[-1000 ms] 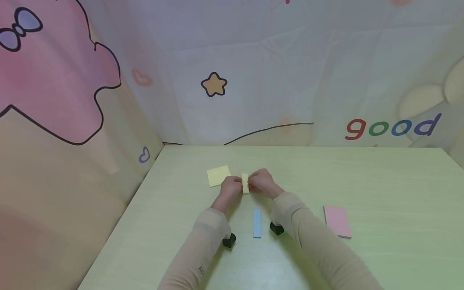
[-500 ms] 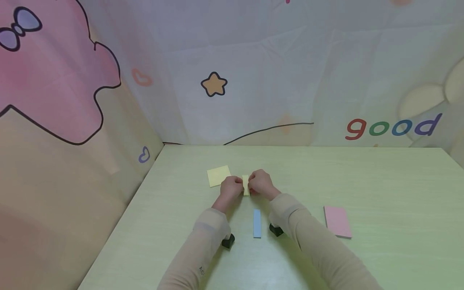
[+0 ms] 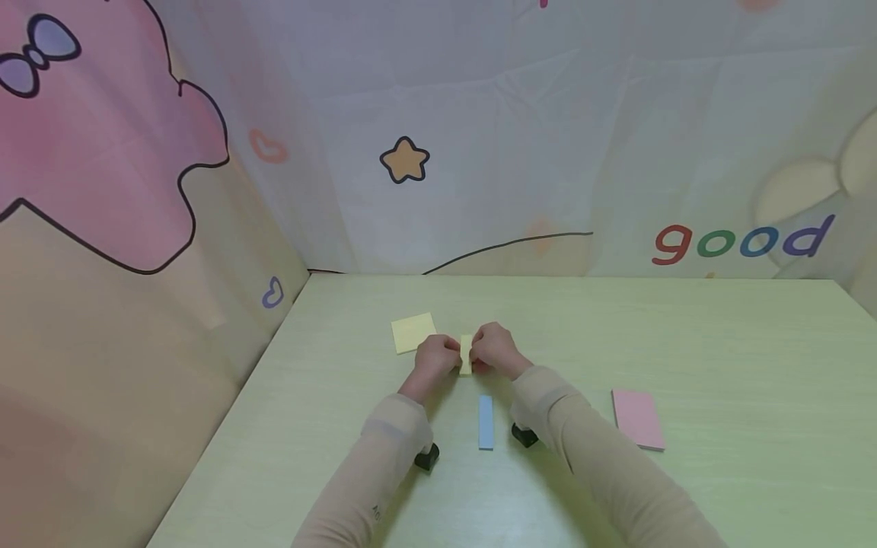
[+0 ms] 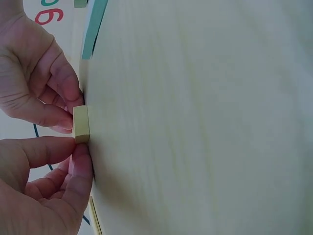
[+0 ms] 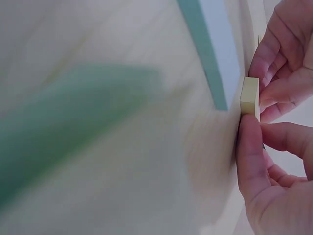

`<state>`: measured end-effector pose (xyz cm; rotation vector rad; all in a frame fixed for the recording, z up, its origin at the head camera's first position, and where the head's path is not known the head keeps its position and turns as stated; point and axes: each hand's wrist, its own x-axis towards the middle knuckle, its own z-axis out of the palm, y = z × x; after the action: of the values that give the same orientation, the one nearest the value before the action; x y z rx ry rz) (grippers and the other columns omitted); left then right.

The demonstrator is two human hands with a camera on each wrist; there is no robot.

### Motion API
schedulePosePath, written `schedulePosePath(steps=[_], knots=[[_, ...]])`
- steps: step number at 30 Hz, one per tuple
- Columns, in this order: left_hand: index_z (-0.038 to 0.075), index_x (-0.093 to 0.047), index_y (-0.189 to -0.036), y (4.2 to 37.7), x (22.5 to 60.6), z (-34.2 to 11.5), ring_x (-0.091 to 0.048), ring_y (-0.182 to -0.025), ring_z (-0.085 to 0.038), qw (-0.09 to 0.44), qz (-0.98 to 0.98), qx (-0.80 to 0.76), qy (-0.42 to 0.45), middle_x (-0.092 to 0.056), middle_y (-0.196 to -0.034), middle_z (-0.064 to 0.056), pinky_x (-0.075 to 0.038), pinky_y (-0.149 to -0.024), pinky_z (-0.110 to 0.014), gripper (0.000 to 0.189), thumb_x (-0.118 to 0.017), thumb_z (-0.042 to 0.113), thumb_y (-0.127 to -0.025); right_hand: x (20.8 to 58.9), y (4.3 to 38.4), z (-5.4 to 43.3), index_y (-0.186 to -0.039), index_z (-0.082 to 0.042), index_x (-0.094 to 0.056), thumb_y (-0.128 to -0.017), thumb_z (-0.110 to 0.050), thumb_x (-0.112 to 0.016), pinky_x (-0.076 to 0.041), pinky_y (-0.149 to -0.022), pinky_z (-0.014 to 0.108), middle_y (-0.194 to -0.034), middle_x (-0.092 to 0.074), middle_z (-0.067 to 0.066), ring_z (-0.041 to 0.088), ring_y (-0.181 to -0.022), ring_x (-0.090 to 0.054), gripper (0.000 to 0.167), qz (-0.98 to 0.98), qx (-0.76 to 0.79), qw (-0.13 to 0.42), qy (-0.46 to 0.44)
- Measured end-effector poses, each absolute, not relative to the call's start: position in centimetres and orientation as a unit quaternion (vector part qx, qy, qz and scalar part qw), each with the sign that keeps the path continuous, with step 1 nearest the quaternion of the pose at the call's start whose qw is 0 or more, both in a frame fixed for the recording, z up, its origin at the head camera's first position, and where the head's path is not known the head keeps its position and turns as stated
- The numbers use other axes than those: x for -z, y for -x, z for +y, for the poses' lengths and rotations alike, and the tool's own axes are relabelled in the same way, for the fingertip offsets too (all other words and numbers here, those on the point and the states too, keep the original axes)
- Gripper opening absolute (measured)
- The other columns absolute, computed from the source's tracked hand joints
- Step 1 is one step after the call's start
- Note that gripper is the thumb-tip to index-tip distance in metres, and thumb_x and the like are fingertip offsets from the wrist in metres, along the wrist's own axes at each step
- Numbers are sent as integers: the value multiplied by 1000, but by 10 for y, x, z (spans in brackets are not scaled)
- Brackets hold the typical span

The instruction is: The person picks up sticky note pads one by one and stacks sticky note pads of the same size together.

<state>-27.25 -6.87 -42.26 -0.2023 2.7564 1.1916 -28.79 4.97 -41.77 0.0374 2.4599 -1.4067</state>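
Between both hands, in the head view, is a narrow pale yellow block [image 3: 466, 356] like a slim sticky-note pad, its long side pointing away from me. My left hand [image 3: 436, 358] pinches its left edge with thumb and fingertips. From the right, my right hand [image 3: 496, 350] pinches the opposite edge. The left wrist view shows the block's [image 4: 81, 122] short end, low over the table. A narrow blue pad [image 3: 486, 423] lies nearer to me, roughly in line with the yellow one. In the right wrist view the blue pad [image 5: 215, 54] shows a greenish side.
A square yellow sticky-note pad [image 3: 412, 333] lies just beyond my left hand, partly covered by it. To the right of my right forearm is a pink pad [image 3: 638, 419]. The pale table [image 3: 754, 365] ends at a printed cloth backdrop [image 3: 493, 152].
Both hands have drawn the narrow yellow block slightly toward me and a touch to the right, closer to the blue pad. The other pads have stayed put.
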Motion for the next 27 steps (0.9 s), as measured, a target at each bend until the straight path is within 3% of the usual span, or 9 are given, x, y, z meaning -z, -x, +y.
schedulePosePath(steps=[9,18,27], knots=[[3,-66,-91,268,421,-71,-54,-83,-18,80,912,-398,54,-65,-92,-8,-45,-70,-27,22,-61,1,-69,417,286,51,-81,2,-52,-71,7,-58,-51,-50,25,-67,-57,9,14,-48,-57,12,851,495,173,-16],[2,-65,-92,264,419,-71,-52,-82,-18,94,913,-394,44,-64,-93,-9,-44,-70,-26,23,-62,2,-70,416,285,51,-107,8,-49,-71,9,-58,-52,-51,25,-89,-61,19,12,-47,-57,37,848,493,195,-15],[1,-65,-91,261,420,-70,-50,-76,-15,99,912,-395,36,-64,-88,-9,-39,-62,-20,22,-62,2,-69,413,281,52,-92,6,-52,-70,10,-57,-52,-50,25,-81,-54,12,13,-48,-55,24,849,485,207,-11]])
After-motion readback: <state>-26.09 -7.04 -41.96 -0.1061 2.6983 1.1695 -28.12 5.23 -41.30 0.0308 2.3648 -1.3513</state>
